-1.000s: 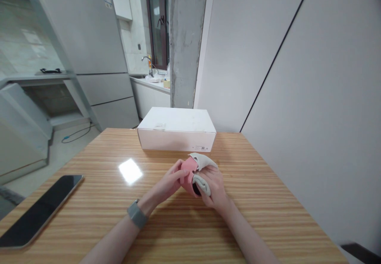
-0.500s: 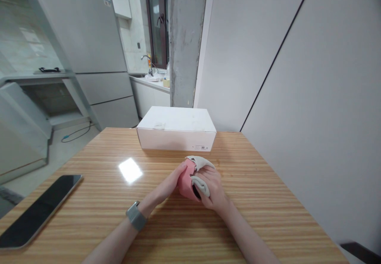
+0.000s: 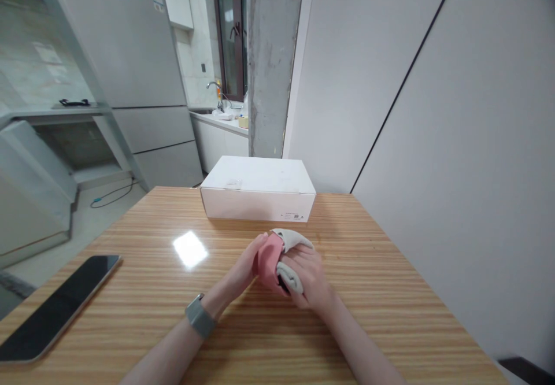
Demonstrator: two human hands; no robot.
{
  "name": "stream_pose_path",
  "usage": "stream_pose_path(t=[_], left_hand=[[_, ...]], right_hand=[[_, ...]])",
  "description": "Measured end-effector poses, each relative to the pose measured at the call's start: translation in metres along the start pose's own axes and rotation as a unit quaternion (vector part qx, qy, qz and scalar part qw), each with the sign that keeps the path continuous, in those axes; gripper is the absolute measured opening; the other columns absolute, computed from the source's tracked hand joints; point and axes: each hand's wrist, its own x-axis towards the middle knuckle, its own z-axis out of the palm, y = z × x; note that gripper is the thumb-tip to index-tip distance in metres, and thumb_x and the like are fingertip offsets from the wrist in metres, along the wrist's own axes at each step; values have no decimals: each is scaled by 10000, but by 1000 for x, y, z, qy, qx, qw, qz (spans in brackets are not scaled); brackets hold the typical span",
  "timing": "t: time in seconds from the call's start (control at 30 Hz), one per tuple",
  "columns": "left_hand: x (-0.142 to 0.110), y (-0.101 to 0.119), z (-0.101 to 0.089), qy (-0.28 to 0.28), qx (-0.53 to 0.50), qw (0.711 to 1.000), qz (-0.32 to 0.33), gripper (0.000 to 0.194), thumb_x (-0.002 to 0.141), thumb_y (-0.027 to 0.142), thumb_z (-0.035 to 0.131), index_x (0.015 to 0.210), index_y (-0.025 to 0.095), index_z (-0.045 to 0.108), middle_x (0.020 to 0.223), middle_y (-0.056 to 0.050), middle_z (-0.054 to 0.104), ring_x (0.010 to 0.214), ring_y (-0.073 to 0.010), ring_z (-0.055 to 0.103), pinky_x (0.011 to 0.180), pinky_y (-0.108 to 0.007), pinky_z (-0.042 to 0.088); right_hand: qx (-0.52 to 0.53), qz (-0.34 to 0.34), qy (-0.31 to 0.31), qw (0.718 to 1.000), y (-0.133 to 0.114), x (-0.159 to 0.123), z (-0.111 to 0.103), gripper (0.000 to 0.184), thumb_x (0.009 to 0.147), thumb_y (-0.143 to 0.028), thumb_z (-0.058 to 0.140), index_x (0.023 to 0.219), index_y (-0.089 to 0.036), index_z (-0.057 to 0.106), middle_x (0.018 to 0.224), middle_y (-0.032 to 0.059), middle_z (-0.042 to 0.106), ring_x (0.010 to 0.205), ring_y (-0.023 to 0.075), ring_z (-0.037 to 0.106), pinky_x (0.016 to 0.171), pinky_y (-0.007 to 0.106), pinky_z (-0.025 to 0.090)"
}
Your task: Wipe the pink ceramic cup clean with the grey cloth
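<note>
My left hand [image 3: 243, 269] holds a small pink object [image 3: 267, 259] from its left side, fingers curled around it just above the wooden table [image 3: 381, 292]. My right hand [image 3: 309, 278] presses a light grey cloth [image 3: 291, 252] against the pink object's right side, fingers wrapped round the cloth. A dark patch shows low on the pink object, between the two hands. A grey watch [image 3: 199, 315] is on my left wrist.
A white cardboard box [image 3: 258, 194] lies at the table's far edge, just behind my hands. A dark tablet [image 3: 56, 307] lies flat at the near left corner. A white wall runs along the right; a fridge and kitchen counter stand beyond.
The pink object has turned slightly in my hands and the cloth has slid a little over it. Both hands stay in the same spot.
</note>
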Motion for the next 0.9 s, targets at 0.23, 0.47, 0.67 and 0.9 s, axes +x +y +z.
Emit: stream_pose_path(t=[0.23, 0.47, 0.67, 0.9], left_hand=[[-4, 9, 1, 41, 84, 995, 26, 299, 785, 384, 640, 973, 163, 707, 1117, -68, 688, 1247, -251, 463, 1112, -376, 252], [-6, 2, 1, -51, 80, 996, 0, 459, 841, 450, 579, 1248, 237, 568, 1315, -64, 569, 1246, -252, 470, 1055, -400, 335], [-3, -4, -4, -85, 28, 996, 1, 434, 825, 360, 623, 1215, 176, 576, 1230, -91, 613, 1132, -237, 544, 1012, -392, 367], [1, 2, -4, -6, 16, 1000, -22, 496, 840, 514, 545, 1071, 93, 671, 1110, -102, 683, 1158, -236, 534, 1097, -361, 275]], right_hand=[[4, 8, -15, 1000, -1, -3, 7, 254, 821, -271, 378, 956, -184, 575, 850, 102, 669, 782, 236, 611, 804, 414, 467], [11, 80, 45, 996, 6, -5, -4, 183, 863, -225, 386, 832, -202, 565, 732, 66, 613, 720, 220, 586, 737, 387, 454], [5, 67, 60, 996, 7, -4, -8, 187, 852, -219, 390, 873, -202, 575, 793, 74, 648, 752, 223, 604, 768, 404, 457], [-16, -28, 20, 999, -1, -1, 5, 319, 808, -268, 372, 1043, -168, 563, 845, 117, 681, 760, 247, 633, 772, 423, 485]])
